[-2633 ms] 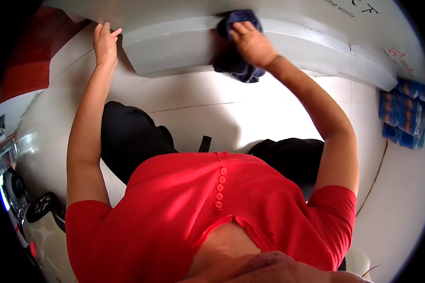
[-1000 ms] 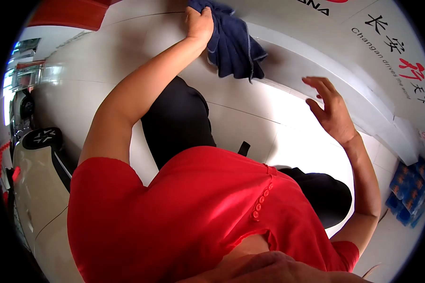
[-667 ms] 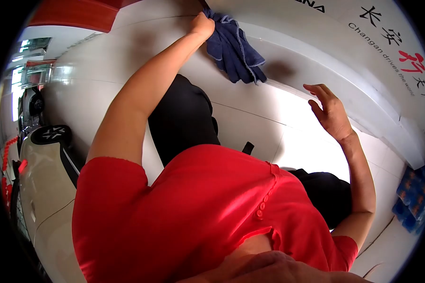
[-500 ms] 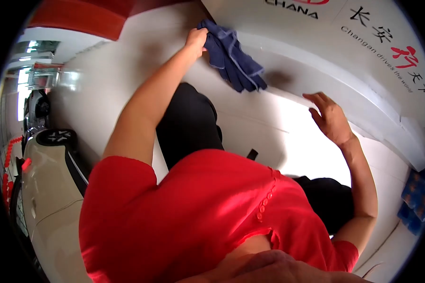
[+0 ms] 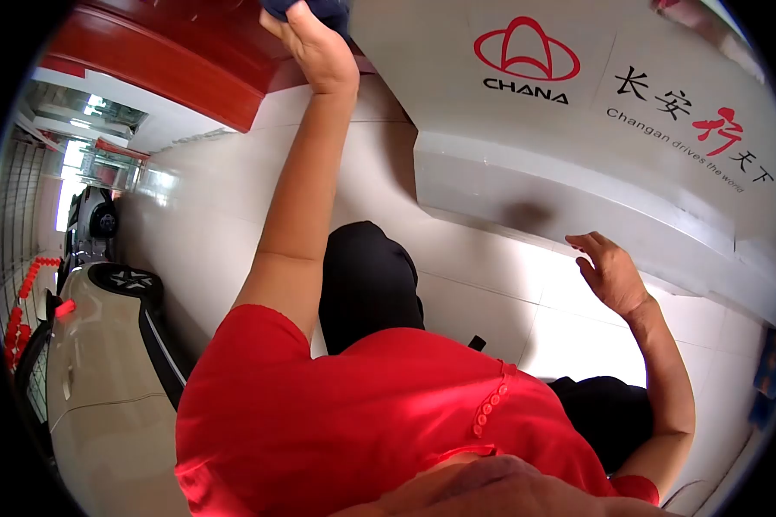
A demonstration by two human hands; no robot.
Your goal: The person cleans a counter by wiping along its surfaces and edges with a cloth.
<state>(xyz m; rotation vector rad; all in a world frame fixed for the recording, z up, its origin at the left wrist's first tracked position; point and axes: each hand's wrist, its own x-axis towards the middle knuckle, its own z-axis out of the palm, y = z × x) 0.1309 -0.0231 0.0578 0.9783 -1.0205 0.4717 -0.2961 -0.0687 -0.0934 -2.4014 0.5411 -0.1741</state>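
Note:
My left hand (image 5: 319,52) is raised at the top edge of the view, its fingers closed on a dark blue cloth (image 5: 326,14) that is partly cut off by the frame. Beside it stands a grey panel (image 5: 440,77) with a red CHANA logo and printed lettering. My right hand (image 5: 610,274) hangs in front of the panel's lower ledge (image 5: 500,185), fingers slightly bent and apart, holding nothing.
Dark red furniture (image 5: 181,60) is at the upper left. A beige car (image 5: 103,370) stands at the left on the pale tiled floor (image 5: 207,207), with another vehicle behind it. Blue packages (image 5: 772,366) lie at the right edge.
The cloth went from my right hand to my left, which has since moved up to the top edge. My right hand has come away from the panel. The view has shifted, showing the logo.

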